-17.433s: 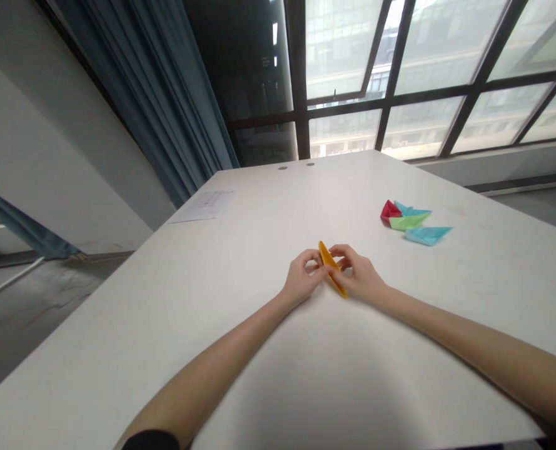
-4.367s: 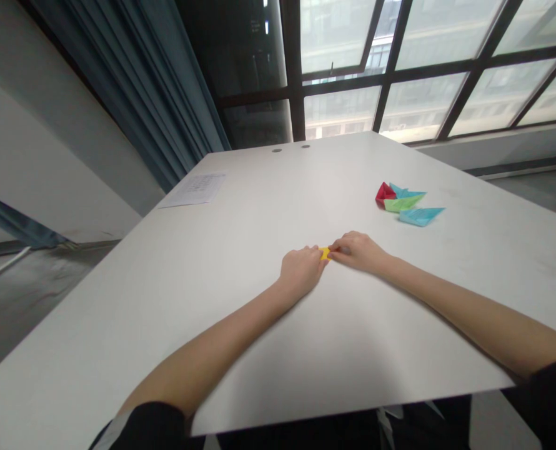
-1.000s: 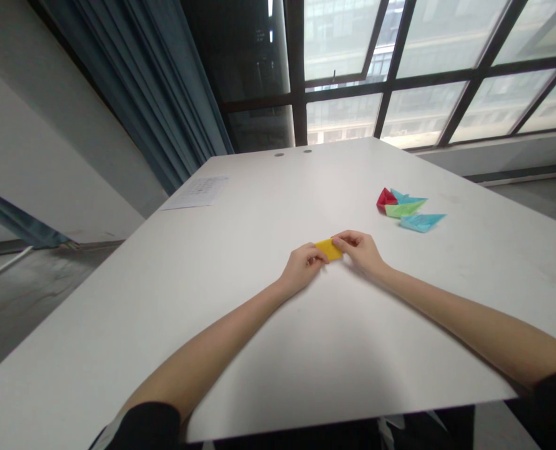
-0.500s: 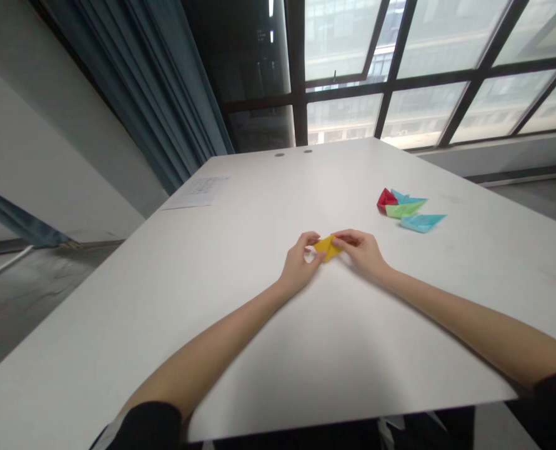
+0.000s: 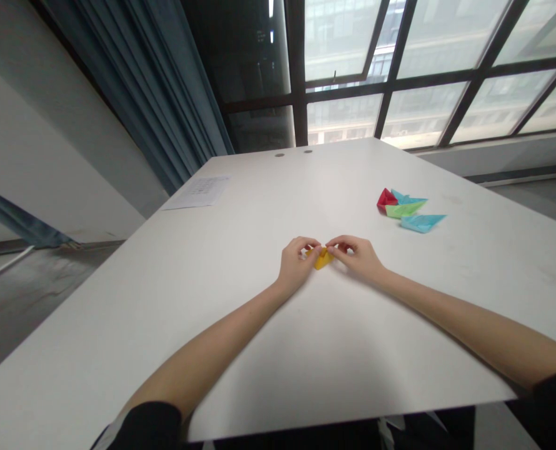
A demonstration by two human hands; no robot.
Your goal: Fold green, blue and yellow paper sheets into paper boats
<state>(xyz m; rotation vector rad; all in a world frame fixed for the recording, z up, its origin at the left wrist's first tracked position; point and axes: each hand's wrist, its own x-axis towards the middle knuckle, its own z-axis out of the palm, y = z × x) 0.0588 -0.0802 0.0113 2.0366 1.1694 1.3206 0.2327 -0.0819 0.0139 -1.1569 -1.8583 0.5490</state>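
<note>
A small folded piece of yellow paper [image 5: 323, 259] is between my two hands, just above or on the white table; I cannot tell whether it touches. My left hand [image 5: 299, 259] pinches its left side between thumb and fingers. On the right side, my right hand [image 5: 357, 255] grips the paper's upper edge with thumb and fingertips. The fingers cover both ends of the paper, and a fold shows along the top between the thumbs.
Several folded paper boats lie beyond my right hand: a red one [image 5: 387, 200], a green one [image 5: 404, 209] and a light blue one [image 5: 422, 223] among them. A printed sheet [image 5: 198, 192] rests at the white table's [image 5: 259, 350] left edge. Windows stand behind.
The yellow paper has moved slightly down and left and its shape differs, with a fold now showing on top. Both hands have shifted their grip, thumbs nearer its upper edge.
</note>
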